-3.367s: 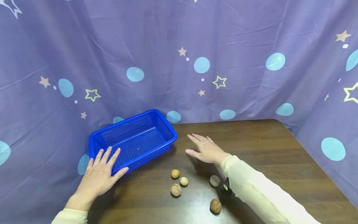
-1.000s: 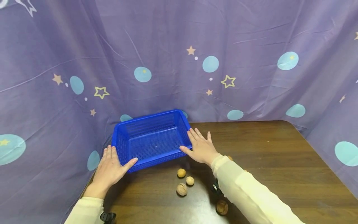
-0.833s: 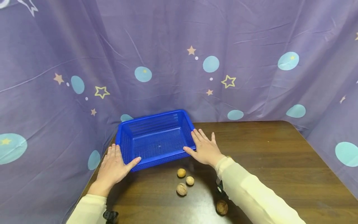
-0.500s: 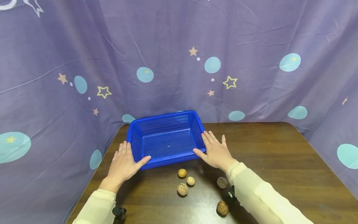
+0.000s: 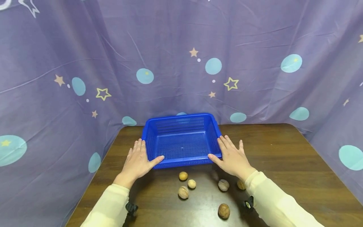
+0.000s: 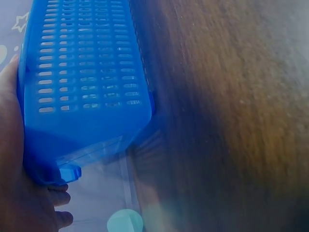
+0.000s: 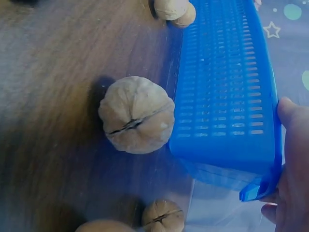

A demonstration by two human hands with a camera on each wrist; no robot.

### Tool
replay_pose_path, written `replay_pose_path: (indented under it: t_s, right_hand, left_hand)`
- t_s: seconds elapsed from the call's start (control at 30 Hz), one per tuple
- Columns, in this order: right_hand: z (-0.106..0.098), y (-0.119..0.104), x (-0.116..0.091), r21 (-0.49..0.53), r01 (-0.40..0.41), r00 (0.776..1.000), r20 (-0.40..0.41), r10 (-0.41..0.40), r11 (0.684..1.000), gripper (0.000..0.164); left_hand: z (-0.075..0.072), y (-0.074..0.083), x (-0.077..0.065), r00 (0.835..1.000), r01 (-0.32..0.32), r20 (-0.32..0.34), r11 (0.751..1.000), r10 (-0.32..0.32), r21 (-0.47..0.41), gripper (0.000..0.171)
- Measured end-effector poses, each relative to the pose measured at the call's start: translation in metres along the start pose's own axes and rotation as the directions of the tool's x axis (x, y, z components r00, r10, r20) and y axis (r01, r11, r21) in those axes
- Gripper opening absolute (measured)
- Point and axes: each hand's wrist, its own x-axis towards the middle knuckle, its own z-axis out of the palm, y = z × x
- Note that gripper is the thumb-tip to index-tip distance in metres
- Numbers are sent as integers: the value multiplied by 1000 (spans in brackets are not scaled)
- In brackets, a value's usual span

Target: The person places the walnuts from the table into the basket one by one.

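A blue plastic basket [image 5: 182, 148] with slotted walls stands in the middle of the head view, nothing inside it. At its left front corner my left hand [image 5: 135, 162] lies against the side, fingers straight forward and thumb along the front rim. My right hand [image 5: 233, 159] mirrors this at the right front corner. In the left wrist view, fingertips [image 6: 62, 199] show beyond the rim. In front of the basket lie several walnuts, including a pale one [image 5: 183, 192], a greyish one [image 5: 223, 185] and a brown one [image 5: 224, 211]. Two small yellowish balls [image 5: 183, 176] lie near them.
Another walnut [image 5: 241, 184] is partly hidden by my right wrist. The brown wooden table [image 5: 289, 157] reaches back to a purple curtain [image 5: 170, 63] behind the basket. More curtain hangs along both sides. A black wrist device [image 5: 131, 208] hangs under each sleeve.
Both hands have come to the basket's front corners and moved right with it. The basket has turned almost square to the table's back edge. The nuts have stayed in place.
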Motion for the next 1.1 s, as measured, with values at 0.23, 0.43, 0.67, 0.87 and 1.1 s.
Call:
replay_pose_path:
  t_s: [0.23,0.43,0.67,0.87,1.1]
  right_hand:
    - [-9,7,-14,-33,-2,1000,-26,1,999,90]
    - [-13,14,-24,-54,-2,999,-34,0,999,91]
    - [-12,13,-29,-60,0,998,-63,-4,998,89]
    - [-10,8,-33,-57,-3,996,-91,-3,998,89]
    - [-6,5,-33,-50,-13,995,-97,8,999,93]
  left_hand:
    - [3,11,7,999,-33,26,999,33,1,124]
    - [5,20,10,998,-49,38,999,49,9,122]
    - [5,20,12,996,-74,51,997,73,18,124]
    - [5,15,13,995,-86,60,996,85,22,124]
    - [6,10,11,995,-93,43,996,93,16,125]
